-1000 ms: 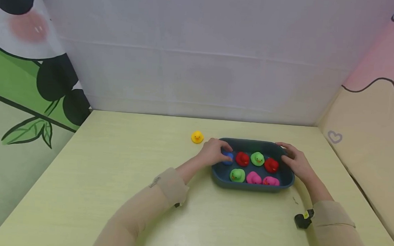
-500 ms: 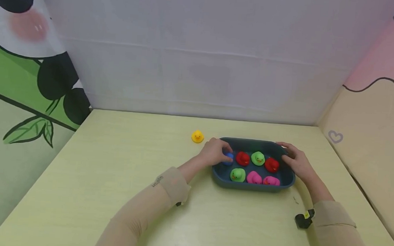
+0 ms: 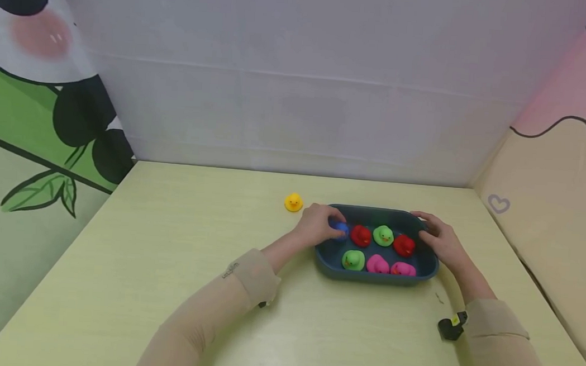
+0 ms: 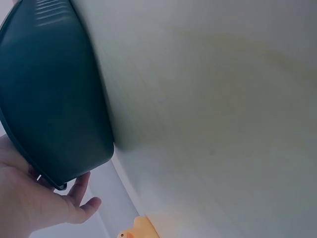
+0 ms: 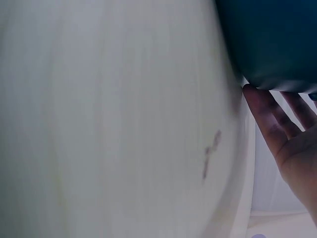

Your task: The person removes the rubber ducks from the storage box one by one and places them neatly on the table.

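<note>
A dark teal plastic tub (image 3: 368, 276) holds several rubber ducks. My left hand (image 3: 316, 225) reaches over its left end, thumb and index finger pinching a blue rubber duck (image 3: 340, 229) that they partly cover. Beside that duck sit a red duck (image 3: 361, 236), a green duck (image 3: 383, 235) and another red duck (image 3: 404, 245). A second green duck (image 3: 353, 260) and two pink ducks (image 3: 378, 264) line the near side. My right hand (image 3: 442, 242) grips the tub's right end, thumb over the rim; its fingers (image 5: 267, 116) touch the outer wall in the right wrist view.
A yellow rubber duck (image 3: 294, 202) stands on the pale wooden table (image 3: 194, 227), left of the tub and behind my left hand. A white cloth wall (image 3: 287, 115) closes off the back, and printed panels (image 3: 563, 205) flank both sides.
The blue duck has shifted slightly between my left thumb and index finger, toward the back. My right hand, the tub and the other ducks stay where they were.
</note>
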`<state>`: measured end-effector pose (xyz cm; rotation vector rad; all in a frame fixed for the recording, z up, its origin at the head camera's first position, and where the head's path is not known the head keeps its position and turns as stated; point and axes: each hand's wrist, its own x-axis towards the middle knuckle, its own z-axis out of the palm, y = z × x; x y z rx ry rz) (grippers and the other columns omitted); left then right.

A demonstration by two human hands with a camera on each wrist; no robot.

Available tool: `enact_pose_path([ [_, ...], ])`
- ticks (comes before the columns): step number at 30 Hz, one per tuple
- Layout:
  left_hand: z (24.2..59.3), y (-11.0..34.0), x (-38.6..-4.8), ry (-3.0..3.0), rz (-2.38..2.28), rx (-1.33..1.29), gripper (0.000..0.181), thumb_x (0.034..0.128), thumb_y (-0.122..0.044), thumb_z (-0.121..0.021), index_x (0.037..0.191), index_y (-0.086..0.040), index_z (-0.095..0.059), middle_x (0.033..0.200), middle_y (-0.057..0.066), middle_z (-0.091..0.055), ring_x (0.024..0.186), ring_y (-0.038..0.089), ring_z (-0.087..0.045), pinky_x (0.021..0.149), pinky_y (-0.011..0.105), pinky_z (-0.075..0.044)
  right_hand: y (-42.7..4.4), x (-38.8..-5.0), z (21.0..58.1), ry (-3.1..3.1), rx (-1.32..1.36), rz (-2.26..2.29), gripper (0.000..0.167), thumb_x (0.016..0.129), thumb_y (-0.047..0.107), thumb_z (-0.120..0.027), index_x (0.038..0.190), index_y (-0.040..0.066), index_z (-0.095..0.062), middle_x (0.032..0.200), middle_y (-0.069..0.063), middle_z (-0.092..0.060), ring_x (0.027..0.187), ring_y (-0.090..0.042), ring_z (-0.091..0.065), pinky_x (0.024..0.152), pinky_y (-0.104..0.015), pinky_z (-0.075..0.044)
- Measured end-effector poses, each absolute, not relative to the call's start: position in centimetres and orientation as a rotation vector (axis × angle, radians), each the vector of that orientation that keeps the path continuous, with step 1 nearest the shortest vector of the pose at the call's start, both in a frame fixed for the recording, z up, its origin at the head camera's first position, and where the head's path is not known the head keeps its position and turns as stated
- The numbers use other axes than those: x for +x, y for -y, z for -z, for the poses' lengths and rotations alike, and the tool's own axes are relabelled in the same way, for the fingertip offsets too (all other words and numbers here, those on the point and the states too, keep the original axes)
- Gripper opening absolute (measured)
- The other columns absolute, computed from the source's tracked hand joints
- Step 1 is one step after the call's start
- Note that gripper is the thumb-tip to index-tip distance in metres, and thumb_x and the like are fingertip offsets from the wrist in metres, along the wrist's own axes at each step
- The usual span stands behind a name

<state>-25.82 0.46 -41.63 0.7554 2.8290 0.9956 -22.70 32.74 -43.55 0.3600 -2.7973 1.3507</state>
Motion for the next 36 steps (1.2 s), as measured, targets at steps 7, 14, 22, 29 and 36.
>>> enact_pose_path([
  [7, 41.2, 0.1, -25.4, -2.918, -1.018, 0.742, 0.017, 0.0812, -0.019, -0.072, 0.098, -0.015, -0.073, 0.089, -0.003, -0.070, 0.095, 0.021, -0.058, 0.088, 0.039, -0.040, -32.7, -22.8, 43.6, 2.790, 0.371, -1.338, 0.042, 0.097, 0.010, -0.044, 0.139, 0.008, -0.042, 0.131, -0.029, -0.050, 0.115, -0.045, -0.052, 0.086, -0.019, -0.044],
  [14, 41.2, 0.1, -25.4, -2.947, -0.838, 0.727, 0.021, 0.0816, -0.030, -0.073, 0.099, -0.020, -0.073, 0.095, -0.004, -0.070, 0.100, 0.024, -0.053, 0.089, 0.042, -0.040, -32.4, -22.6, 42.8, 2.802, 0.349, -1.356, 0.043, 0.096, 0.006, -0.045, 0.139, 0.005, -0.041, 0.131, -0.030, -0.049, 0.116, -0.046, -0.051, 0.081, -0.010, -0.040],
  [22, 41.0, -0.1, -25.0, -2.893, -0.688, 0.781, 0.025, 0.0821, -0.041, -0.071, 0.099, -0.023, -0.074, 0.095, -0.007, -0.071, 0.103, 0.026, -0.050, 0.091, 0.045, -0.036, -32.7, -22.7, 43.4, 2.804, 0.343, -1.377, 0.044, 0.096, 0.007, -0.045, 0.140, 0.005, -0.040, 0.133, -0.030, -0.048, 0.117, -0.047, -0.050, 0.081, -0.011, -0.040],
  [29, 41.1, -0.2, -24.7, -2.854, -0.638, 0.793, 0.031, 0.0783, -0.042, -0.074, 0.102, -0.023, -0.074, 0.101, -0.008, -0.070, 0.104, 0.026, -0.048, 0.093, 0.046, -0.033, -32.4, -22.2, 43.2, 2.802, 0.338, -1.360, 0.043, 0.097, 0.008, -0.044, 0.140, 0.007, -0.041, 0.132, -0.029, -0.049, 0.115, -0.045, -0.052, 0.082, -0.011, -0.041],
  [36, 40.8, 0.1, -23.8, -2.848, -0.609, 0.817, 0.031, 0.0785, -0.040, -0.074, 0.103, -0.022, -0.073, 0.098, -0.006, -0.070, 0.100, 0.025, -0.047, 0.090, 0.043, -0.034, -31.9, -20.9, 43.1, 2.802, 0.318, -1.349, 0.043, 0.097, 0.009, -0.044, 0.140, 0.008, -0.041, 0.133, -0.028, -0.048, 0.117, -0.045, -0.051, 0.084, -0.013, -0.041],
])
